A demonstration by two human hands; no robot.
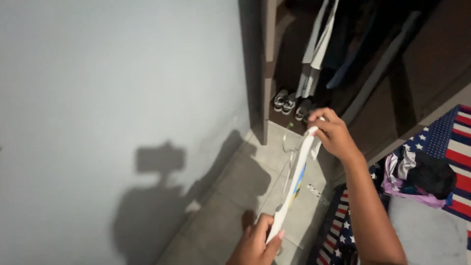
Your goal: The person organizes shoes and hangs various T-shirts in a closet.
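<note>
- Nearest to the camera is my left hand (256, 243), at the bottom edge of the view; its fingers are closed around the lower end of a white garment (294, 184), with the thumb pressed on the cloth.
- White garment hangs in the air between my 2 hands, stretched in a long narrow strip from lower left to upper right. It has a blue and yellow mark near the middle.
- My right hand (333, 131) is higher and farther from me; the fingers are curled tight on the upper end of the garment, and a small white piece sticks out beside them.
- A thin wire hanger (288, 142) shows just left of the upper end of the garment; I cannot tell if it touches the cloth.
- Under the garment is a grey tiled floor (245, 186), with the shadow of my arms on it.
- Behind my right hand stands an open dark wardrobe (267, 64). Inside it hang light and dark clothes (316, 46), and 2 pairs of shoes (293, 104) stand in a row on its bottom.
- At the right is a cover with red and white stripes and white stars on blue (454, 140), and a pile of mixed clothes (417, 176) lies on it, near my right forearm.
- At the left is a plain pale wall (108, 88), where a shadow of a head with a camera falls.
</note>
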